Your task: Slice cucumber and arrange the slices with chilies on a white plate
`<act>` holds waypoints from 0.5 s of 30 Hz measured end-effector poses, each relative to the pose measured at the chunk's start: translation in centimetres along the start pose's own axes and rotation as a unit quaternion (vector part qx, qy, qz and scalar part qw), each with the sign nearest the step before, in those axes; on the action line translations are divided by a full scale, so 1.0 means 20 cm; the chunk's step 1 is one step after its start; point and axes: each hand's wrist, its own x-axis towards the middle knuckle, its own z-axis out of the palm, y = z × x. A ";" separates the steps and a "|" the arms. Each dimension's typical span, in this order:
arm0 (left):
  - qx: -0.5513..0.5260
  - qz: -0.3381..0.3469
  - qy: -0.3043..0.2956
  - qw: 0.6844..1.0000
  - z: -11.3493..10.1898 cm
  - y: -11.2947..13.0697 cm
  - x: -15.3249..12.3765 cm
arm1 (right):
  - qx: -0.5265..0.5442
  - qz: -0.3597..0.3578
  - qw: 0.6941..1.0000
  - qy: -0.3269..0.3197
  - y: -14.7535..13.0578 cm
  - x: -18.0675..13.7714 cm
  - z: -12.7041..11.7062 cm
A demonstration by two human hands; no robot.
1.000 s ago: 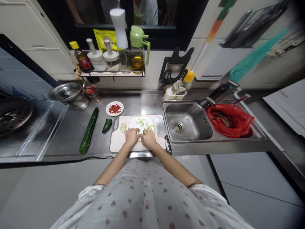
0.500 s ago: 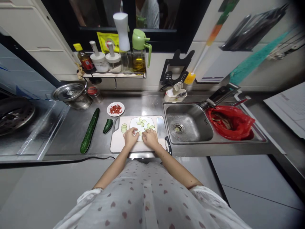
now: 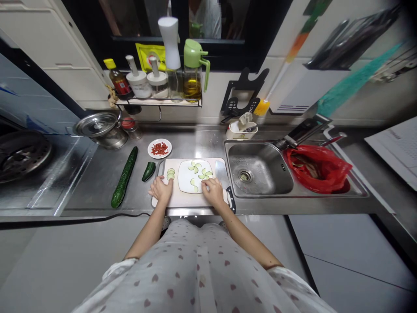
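Observation:
A white plate (image 3: 183, 184) lies on the cutting board (image 3: 189, 201), with several thin half-moon cucumber slices (image 3: 194, 188) fanned out in small groups on it. At the board's left, my left hand (image 3: 161, 191) has its fingers apart, its thumb by a short row of cucumber slices (image 3: 170, 173). My right hand (image 3: 213, 192) is at the plate's right edge with thumb and fingers pinched together; what they hold, if anything, is hidden. A kitchen knife (image 3: 221, 170) lies on the board's right side, its black handle (image 3: 231, 200) beyond my right hand.
A whole cucumber (image 3: 124, 178) and a cucumber piece (image 3: 148, 171) lie left of the board. Behind them is a small plate (image 3: 150, 153) of chopped red bits. The sink (image 3: 260, 169) is on the right, with a red plastic bag (image 3: 335, 169). A lidded pot (image 3: 110, 138) stands at back left.
My left hand has moved left, off the plate to the cucumber slices on the board. My right hand has shifted right to the plate's edge, uncovering the slices at the plate's front.

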 end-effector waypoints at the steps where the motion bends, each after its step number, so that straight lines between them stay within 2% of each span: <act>1: 0.004 0.003 0.001 1.000 0.01 0.00 0.01 | 0.003 0.002 1.000 0.003 0.00 0.00 0.00; 15: -0.015 0.019 0.005 1.000 0.04 0.02 0.02 | 0.026 0.006 1.000 0.002 0.02 -0.03 0.00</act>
